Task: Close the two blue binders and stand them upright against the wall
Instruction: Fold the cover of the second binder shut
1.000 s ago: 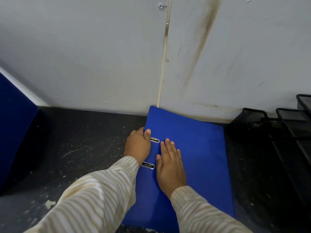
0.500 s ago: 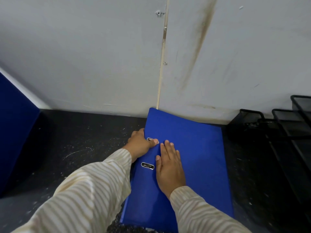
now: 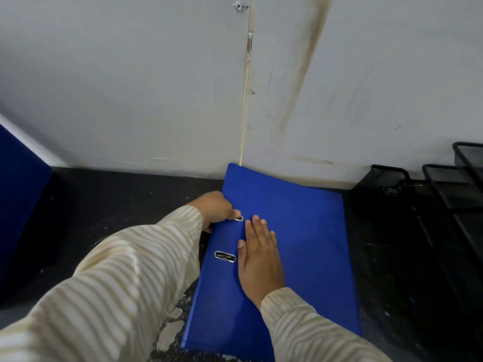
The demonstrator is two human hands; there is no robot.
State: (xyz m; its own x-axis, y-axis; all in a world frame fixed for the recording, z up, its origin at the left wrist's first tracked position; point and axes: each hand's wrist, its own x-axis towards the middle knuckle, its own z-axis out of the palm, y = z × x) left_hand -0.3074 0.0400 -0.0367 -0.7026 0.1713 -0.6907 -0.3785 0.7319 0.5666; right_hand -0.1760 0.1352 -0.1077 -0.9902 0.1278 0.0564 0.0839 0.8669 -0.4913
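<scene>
A closed blue binder lies flat on the dark floor, its far corner touching the grey wall. Two metal-rimmed slots show near its spine side. My left hand grips the spine edge on the left, thumb on top by the upper slot, fingers wrapped under. My right hand rests flat and open on the cover, fingers pointing towards the wall. A second blue surface stands at the far left edge; I cannot tell whether it is the other binder.
Black wire-mesh trays stand at the right, close to the binder's right edge. The dark floor on the left is speckled with pale debris. A vertical seam runs down the wall above the binder.
My left hand has slid from the top of the cover onto the spine edge and curled around it. The binder's left side sits slightly higher. My right hand has stayed flat.
</scene>
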